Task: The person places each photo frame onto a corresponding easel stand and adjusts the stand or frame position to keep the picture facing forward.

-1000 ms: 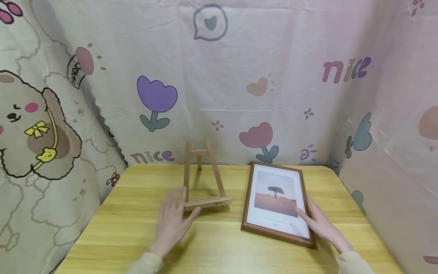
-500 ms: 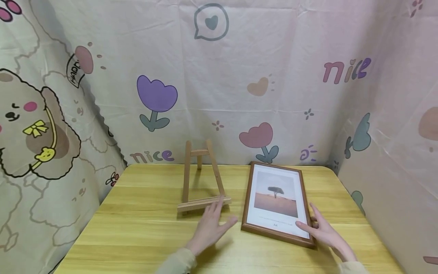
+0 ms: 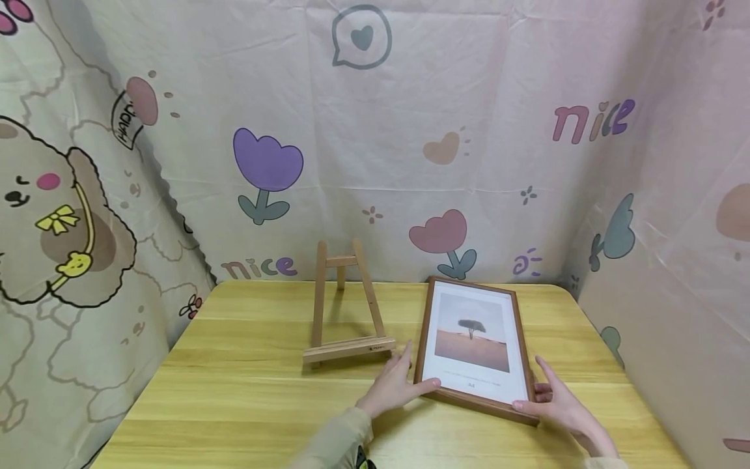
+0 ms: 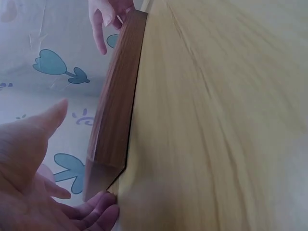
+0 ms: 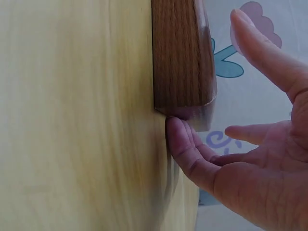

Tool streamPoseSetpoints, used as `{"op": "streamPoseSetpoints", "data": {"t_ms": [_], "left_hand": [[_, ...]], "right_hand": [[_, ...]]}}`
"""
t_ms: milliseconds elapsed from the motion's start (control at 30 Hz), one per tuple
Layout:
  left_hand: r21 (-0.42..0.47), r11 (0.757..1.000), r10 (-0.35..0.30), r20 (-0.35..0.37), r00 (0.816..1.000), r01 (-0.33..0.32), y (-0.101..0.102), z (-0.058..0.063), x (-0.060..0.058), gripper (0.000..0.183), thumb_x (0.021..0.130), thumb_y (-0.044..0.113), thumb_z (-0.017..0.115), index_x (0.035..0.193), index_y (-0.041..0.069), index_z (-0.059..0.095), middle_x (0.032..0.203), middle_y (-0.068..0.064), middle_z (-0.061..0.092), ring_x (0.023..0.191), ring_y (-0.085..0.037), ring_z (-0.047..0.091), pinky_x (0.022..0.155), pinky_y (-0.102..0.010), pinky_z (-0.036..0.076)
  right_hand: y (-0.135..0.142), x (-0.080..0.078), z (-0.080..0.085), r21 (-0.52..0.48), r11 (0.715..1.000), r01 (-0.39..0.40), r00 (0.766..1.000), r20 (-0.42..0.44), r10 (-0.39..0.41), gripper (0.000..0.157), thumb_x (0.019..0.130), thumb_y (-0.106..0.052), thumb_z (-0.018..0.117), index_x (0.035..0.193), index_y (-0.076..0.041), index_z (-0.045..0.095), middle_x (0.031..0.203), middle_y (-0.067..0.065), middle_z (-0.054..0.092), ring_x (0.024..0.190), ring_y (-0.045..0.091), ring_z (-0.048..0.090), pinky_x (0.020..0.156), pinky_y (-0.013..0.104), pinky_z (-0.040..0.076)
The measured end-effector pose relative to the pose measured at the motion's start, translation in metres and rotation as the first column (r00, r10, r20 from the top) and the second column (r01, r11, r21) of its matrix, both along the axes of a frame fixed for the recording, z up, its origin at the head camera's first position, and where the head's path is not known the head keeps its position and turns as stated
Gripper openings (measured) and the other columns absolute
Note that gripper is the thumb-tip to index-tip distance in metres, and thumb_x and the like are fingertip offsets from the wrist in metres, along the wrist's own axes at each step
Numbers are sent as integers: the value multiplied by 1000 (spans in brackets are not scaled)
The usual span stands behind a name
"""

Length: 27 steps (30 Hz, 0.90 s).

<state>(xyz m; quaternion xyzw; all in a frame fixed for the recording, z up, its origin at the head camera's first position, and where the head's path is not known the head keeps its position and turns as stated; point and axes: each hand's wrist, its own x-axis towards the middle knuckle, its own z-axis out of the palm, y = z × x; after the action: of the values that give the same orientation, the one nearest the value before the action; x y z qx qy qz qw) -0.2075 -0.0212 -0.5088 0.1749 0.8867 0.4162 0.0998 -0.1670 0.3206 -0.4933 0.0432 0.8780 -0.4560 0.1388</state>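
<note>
A brown wooden picture frame [image 3: 476, 345], holding a print of a tree, lies flat on the table. My left hand [image 3: 395, 385] is at its near left corner, thumb extended over the rim. In the left wrist view, the thumb stands apart and the fingertips [image 4: 103, 204] are right at the frame's corner [image 4: 103, 175]. At the near right corner is my right hand [image 3: 559, 407]. Its fingertips [image 5: 177, 132] meet the lower edge there in the right wrist view, while the thumb is raised away from the wood. Left of the frame stands a small wooden easel [image 3: 349, 348].
The yellow wood-grain table [image 3: 234, 404] carries both items. A patterned cloth [image 3: 363, 143] hangs behind it and along both sides. The easel's ledge lies close to my left hand.
My left hand has moved right, from the easel's ledge to the picture frame's near left corner. My right hand has slid slightly nearer along the frame's right side. Frame and easel look unmoved.
</note>
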Motion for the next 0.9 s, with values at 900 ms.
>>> {"op": "streamPoseSetpoints", "data": {"t_ms": [900], "left_hand": [[-134, 991, 2, -14, 1000, -4, 18, -11, -18, 114, 80, 58, 78, 157, -5, 22, 150, -29, 39, 135, -42, 46, 111, -58, 44]], "right_hand": [[5, -2, -11, 32, 999, -28, 1000, 1, 28, 112, 83, -24, 84, 152, 19, 8, 110, 18, 53, 95, 19, 48, 72, 20, 47]]}}
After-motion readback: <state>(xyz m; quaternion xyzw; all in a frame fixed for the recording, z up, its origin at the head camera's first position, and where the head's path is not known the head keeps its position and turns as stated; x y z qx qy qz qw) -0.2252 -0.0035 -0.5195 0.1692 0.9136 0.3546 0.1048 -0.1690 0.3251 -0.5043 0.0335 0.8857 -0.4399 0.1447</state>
